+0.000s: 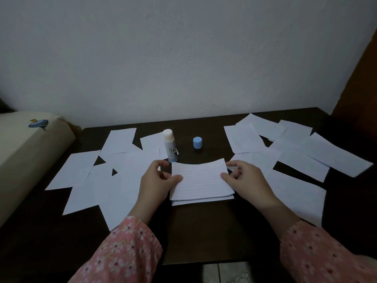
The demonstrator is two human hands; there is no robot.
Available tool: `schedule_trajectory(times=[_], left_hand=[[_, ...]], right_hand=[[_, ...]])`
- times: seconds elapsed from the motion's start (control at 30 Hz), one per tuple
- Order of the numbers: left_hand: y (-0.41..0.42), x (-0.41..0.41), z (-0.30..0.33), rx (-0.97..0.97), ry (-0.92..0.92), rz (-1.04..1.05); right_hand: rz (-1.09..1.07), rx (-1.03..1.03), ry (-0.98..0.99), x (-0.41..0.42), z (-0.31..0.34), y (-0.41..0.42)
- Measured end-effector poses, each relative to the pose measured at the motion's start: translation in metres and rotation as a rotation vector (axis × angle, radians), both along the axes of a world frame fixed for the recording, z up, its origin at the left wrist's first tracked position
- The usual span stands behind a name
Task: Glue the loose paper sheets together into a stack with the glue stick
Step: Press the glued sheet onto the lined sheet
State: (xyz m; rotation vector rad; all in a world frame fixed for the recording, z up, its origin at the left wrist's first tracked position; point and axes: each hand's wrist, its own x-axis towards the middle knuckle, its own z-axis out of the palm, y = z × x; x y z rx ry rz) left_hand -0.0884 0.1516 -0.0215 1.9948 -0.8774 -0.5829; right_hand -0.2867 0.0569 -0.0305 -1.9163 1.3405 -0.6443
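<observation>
A lined paper sheet [201, 179] bows slightly over a small stack of sheets [204, 201] in the middle of the dark table [204, 231]. My left hand [158, 179] pinches the sheet's left edge and my right hand [243, 180] pinches its right edge. An uncapped glue stick [170, 145] stands upright just behind my left hand. Its blue cap [197, 142] stands apart to the right. Several loose sheets [98, 176] lie overlapping on the left, and several more loose sheets [293, 152] on the right.
A cream cushion [26, 154] with a small blue print borders the table's left side. A white wall [183, 58] rises right behind the table. A brown wooden surface [359, 84] stands at the far right. Tiled floor [226, 272] shows below the near edge.
</observation>
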Motion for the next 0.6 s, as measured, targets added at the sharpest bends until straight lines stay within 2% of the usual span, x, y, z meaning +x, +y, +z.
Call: schedule_trajectory(times=[0.3, 0.6], left_hand=[[-0.002, 0.002, -0.010, 0.076, -0.097, -0.017], [-0.003, 0.001, -0.012, 0.080, -0.119, -0.009]], right_hand=[[-0.005, -0.062, 0.144, 0.002, -0.008, 0.000], [0.000, -0.099, 0.184, 0.003, -0.008, 0.001]])
